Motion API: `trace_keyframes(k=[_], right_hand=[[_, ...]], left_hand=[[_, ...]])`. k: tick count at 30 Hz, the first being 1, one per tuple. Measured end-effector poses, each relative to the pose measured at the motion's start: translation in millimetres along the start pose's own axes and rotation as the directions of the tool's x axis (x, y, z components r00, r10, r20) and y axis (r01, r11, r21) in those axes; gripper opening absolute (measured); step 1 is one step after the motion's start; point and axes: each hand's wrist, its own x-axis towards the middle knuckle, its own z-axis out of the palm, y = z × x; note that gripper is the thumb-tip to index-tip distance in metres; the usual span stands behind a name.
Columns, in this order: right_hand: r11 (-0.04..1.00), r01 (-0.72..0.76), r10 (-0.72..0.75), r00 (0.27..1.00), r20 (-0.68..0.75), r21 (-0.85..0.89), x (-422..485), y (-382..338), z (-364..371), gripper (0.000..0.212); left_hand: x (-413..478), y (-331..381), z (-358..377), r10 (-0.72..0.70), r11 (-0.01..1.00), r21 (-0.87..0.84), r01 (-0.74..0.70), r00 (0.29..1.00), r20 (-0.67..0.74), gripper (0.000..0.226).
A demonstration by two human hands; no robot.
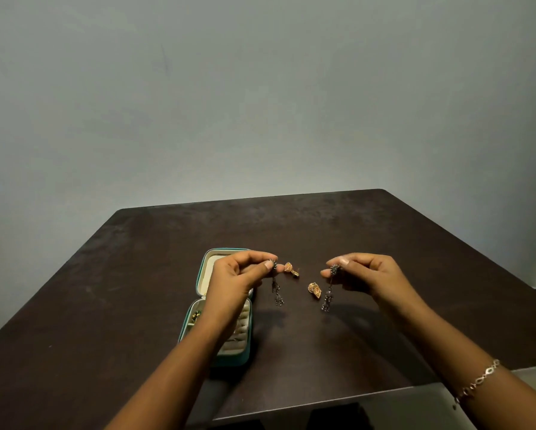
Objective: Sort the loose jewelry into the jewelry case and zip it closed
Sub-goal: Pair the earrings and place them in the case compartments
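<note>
Here, dark earrings (pixel 278 295) between fingers (pixel 264 267).

Open teal jewelry case (pixel 232 360) left of centre; left tassel earring (pixel 277 293), right tassel earring (pixel 327 301) dangling mid-frame; gold earrings (pixel 315 290) between.

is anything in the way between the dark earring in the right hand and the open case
Yes: the left hand, pinching its own dark earring, hangs over the case. Two gold earrings lie on the table between.
</note>
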Motion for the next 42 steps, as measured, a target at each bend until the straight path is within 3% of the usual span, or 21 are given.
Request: trace_keyframes(k=[5, 12, 25, 38, 42], right_hand=[[0.991, 0.112, -0.110, 0.993, 0.030, -0.076, -4, -4, 8, 0.010], [0.983, 0.177, -0.173, 0.982, 0.076, -0.050, -4, -15, 30, 0.010], [0.977, 0.130, -0.166, 0.962, 0.219, 0.167, -1, -18, 115, 0.011], [0.980, 0.060, -0.118, 0.942, 0.314, 0.188, -4, 3, 144, 0.009], [0.990, 0.083, -0.116, 0.938, 0.327, 0.110, -5, 8, 146, 0.012]], left_hand=[[-7, 9, -15, 0.044, 0.999, 0.026, -0.044, 0.998, 0.034, 0.010], [-9, 23, -38, 0.027, 0.993, 0.115, -0.031, 0.999, 0.035, 0.009], [-23, 27, -82, -0.109, 0.983, 0.131, 0.126, 0.986, -0.129, 0.011], [-20, 24, -89, -0.231, 0.940, 0.225, 0.255, 0.965, -0.127, 0.013], [-21, 23, -89, -0.278, 0.920, 0.255, 0.298, 0.954, -0.111, 0.011]])
